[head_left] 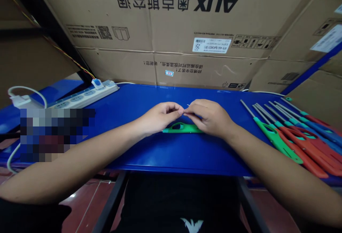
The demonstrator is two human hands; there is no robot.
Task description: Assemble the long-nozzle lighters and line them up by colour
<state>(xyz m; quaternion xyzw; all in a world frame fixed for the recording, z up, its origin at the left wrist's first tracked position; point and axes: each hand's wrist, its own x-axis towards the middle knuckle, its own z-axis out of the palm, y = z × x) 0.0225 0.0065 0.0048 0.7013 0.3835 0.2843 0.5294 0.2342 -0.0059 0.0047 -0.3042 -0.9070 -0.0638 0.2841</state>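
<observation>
My left hand (160,117) and my right hand (210,117) meet at the middle of the blue table (149,151), fingertips pinched together. Between the fingertips a tiny thin metal piece (187,105) sticks up; I cannot make out what it is. Under the hands a green plastic handle (181,129) lies flat on the table, and my right hand rests on its right end. Both hands are closed in a pinch.
At the right lies a row of several long lighters (294,136) with green, red and blue handles and metal tubes. A white power strip (82,96) with a plugged charger sits at the back left. Large cardboard boxes (187,30) stand behind the table.
</observation>
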